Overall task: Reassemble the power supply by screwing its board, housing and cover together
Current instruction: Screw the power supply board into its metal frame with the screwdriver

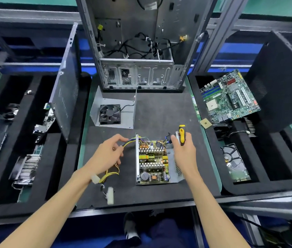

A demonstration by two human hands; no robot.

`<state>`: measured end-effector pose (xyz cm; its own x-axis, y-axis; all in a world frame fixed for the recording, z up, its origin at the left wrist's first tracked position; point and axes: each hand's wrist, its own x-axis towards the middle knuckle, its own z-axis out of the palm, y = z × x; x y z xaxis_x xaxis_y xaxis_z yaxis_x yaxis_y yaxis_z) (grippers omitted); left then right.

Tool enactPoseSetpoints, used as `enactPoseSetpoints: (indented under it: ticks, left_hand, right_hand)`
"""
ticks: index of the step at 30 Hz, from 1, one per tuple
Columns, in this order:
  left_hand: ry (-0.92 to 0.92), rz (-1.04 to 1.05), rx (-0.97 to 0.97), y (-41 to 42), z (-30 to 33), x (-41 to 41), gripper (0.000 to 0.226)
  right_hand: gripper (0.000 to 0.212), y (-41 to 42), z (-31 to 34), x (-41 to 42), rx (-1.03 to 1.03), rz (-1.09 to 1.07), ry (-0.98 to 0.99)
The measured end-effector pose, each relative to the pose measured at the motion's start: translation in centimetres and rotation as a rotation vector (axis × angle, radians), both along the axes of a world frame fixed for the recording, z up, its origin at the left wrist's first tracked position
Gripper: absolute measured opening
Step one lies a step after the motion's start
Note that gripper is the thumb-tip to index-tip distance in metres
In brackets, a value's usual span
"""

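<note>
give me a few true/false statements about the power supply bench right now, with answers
1. The right hand grips a yellow-and-black-handled screwdriver. True.
2. The grey metal cover with the black fan is already fitted over the green power supply board. False: it lies apart, behind the board, which is exposed.
3. The left hand holds the yellow wire bundle leaving the board's housing. True.
4. The green motherboard lies left of the black mat. False: it lies on the right.

Cover [113, 110] lies behind board [153, 161] in housing [176, 169].
</note>
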<state>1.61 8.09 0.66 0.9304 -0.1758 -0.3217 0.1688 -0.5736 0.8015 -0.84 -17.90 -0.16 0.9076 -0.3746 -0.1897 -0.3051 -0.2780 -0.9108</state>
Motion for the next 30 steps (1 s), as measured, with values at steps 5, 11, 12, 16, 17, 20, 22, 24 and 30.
enactPoseSetpoints:
  ticks: [5,11,12,16,17,20,22,24,30]
  left_hand:
    - [-0.004,0.071,-0.060,-0.9,-1.0,-1.7,0.014]
    - [-0.030,0.156,-0.107,-2.0,-0.9,-1.1,0.012]
    - [-0.028,0.168,-0.124,-2.0,-0.8,-1.0,0.014]
    - [-0.023,0.182,-0.175,-1.7,-1.1,-1.3,0.015]
    - [-0.022,0.187,-0.179,-1.6,-1.1,-1.4,0.015]
    - [-0.019,0.216,-0.186,-1.2,-1.2,-1.3,0.014]
    - [-0.015,0.229,-0.191,-1.0,-1.2,-1.2,0.014]
    - [-0.014,0.230,-0.191,-0.8,-1.2,-1.1,0.014]
    - [-0.062,0.208,-0.115,-0.3,-1.1,-1.2,0.022]
  right_hand:
    - [0.019,0.0,-0.2,0.0,0.003,-0.012,0.001]
    - [0.025,0.4,-0.2,-0.4,0.032,-0.064,-0.007]
    - [0.025,0.5,-0.3,-0.5,0.029,-0.073,-0.014]
    - [0.019,0.9,-0.1,-0.6,0.013,-0.081,-0.035]
    - [0.020,1.0,0.0,-0.4,0.008,-0.073,-0.039]
    - [0.021,1.1,0.2,0.0,-0.012,-0.044,-0.054]
    - [0.020,1.2,0.2,0.1,-0.015,-0.037,-0.058]
    - [0.021,1.3,-0.1,0.1,-0.011,-0.044,-0.058]
    - [0.019,1.3,-0.2,0.1,0.019,-0.084,-0.039]
